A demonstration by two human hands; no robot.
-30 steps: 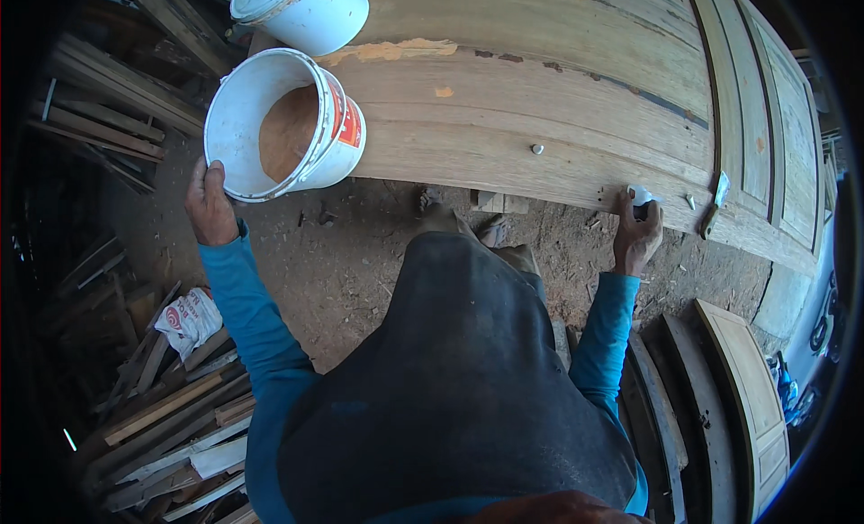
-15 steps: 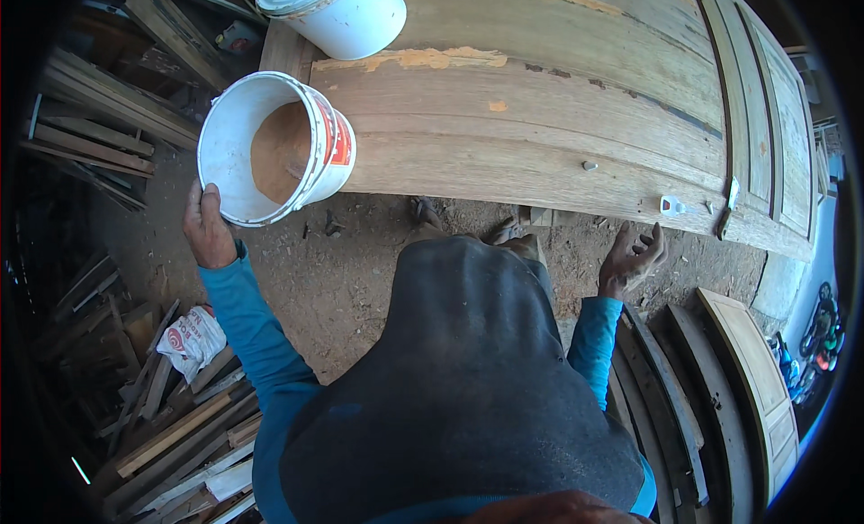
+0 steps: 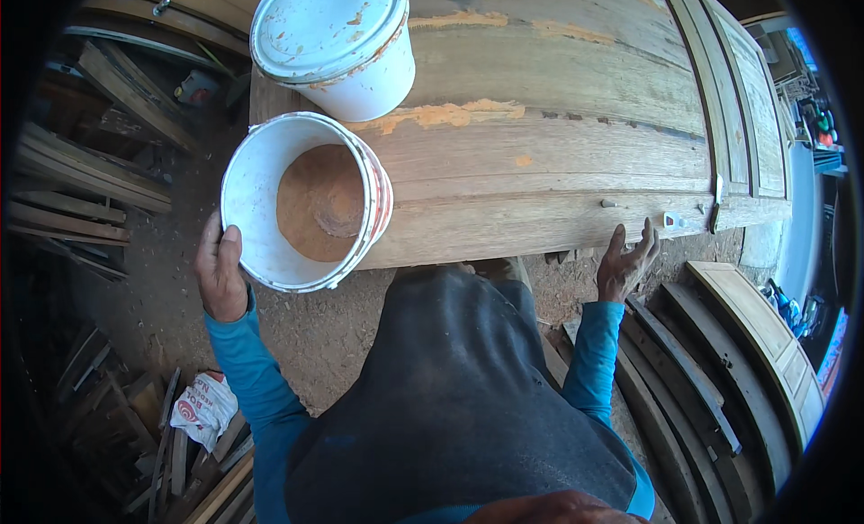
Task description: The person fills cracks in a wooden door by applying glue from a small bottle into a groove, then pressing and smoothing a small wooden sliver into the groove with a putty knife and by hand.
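Note:
My left hand (image 3: 220, 274) grips the near left rim of a white plastic bucket (image 3: 254, 200), thumb over the edge and fingers outside. Fine brown powder (image 3: 301, 195) covers its bottom. The bucket stands at the left end of a long paneled wooden door (image 3: 540, 195) lying flat, patched with orange filler (image 3: 450, 116). Just behind it is a lidded white bucket (image 3: 364, 87) with brown smears. My right hand (image 3: 623, 270) hangs empty by the door's near edge, fingers apart. Close to it lie a small grey piece (image 3: 609, 204), a small white-and-blue item (image 3: 672, 220) and a narrow blade-like tool (image 3: 716, 205).
Stacked planks (image 3: 85, 177) fill the left side. A white sack with red print (image 3: 205, 407) rests on scrap wood at the lower left. Dark boards (image 3: 693, 371) and a pale paneled piece (image 3: 765, 335) lean at the lower right, over a dirt floor (image 3: 333, 335).
The view has shifted, so the buckets and door appear lower. My left hand stays on the bucket's rim. My right hand's fingers have straightened and now point toward the door.

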